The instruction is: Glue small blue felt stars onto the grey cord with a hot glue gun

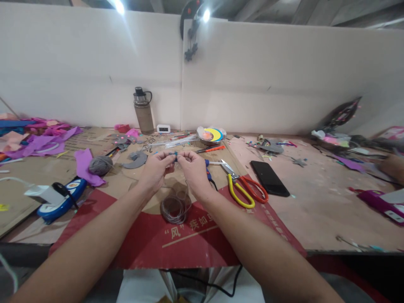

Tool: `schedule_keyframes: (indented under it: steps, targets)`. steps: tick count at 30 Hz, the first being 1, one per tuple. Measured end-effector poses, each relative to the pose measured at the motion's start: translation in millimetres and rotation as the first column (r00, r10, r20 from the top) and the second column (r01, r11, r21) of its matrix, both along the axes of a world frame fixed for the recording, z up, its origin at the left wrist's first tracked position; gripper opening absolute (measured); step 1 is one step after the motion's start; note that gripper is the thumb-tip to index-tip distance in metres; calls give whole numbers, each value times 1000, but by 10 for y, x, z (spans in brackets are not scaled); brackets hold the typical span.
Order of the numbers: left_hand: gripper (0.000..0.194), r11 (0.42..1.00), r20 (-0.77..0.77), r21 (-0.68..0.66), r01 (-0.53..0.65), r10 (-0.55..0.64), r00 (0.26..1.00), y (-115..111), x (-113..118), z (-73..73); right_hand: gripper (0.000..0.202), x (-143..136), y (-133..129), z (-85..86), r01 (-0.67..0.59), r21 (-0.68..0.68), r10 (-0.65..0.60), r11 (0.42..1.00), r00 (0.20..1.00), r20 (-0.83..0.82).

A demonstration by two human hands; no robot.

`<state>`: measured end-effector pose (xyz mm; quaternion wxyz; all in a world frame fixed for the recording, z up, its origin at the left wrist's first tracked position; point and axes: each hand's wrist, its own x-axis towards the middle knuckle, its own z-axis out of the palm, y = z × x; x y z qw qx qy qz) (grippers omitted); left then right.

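Both hands meet above the middle of the table, fingertips almost touching. My left hand (157, 169) pinches one side of a small blue-green piece (175, 156); its exact shape is too small to tell. On the other side of that piece, my right hand (193, 169) has thumb and forefinger pressed together. A coil of thin grey cord (174, 209) lies just below the hands on red printed cardboard (142, 248). To the left rests a grey crescent (135, 160). Beside my right hand is a blue-handled tool (208, 168), partly hidden.
Scissors with yellow and red handles (243, 189) and a black phone (269, 178) lie right. Grey yarn (100, 165) and a blue power strip (63, 202) are left. Behind stand a bottle (144, 113) and a bowl (202, 136). Another person's hand (393, 168) shows far right.
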<state>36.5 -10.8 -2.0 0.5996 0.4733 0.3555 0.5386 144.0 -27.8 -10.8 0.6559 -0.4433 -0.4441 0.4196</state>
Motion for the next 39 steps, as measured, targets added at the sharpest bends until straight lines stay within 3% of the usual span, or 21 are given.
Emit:
schedule_keyframes:
  steps: [8, 17, 27, 39]
  targets:
    - [21, 1000, 2, 7, -31, 31, 1000, 85, -33, -63, 21, 70, -27, 8, 0, 24, -4, 1000, 985, 170]
    - [22, 999, -10, 44, -6, 7, 1000, 66, -18, -84, 16, 85, -43, 36, -20, 28, 16, 999, 991, 131]
    - [22, 997, 15, 69, 24, -25, 1000, 11, 14, -65, 15, 64, -27, 4, 39, 26, -42, 999, 989, 143]
    - [22, 999, 37, 26, -26, 25, 999, 52, 14, -73, 20, 46, -1, -66, 17, 37, -23, 999, 986, 168]
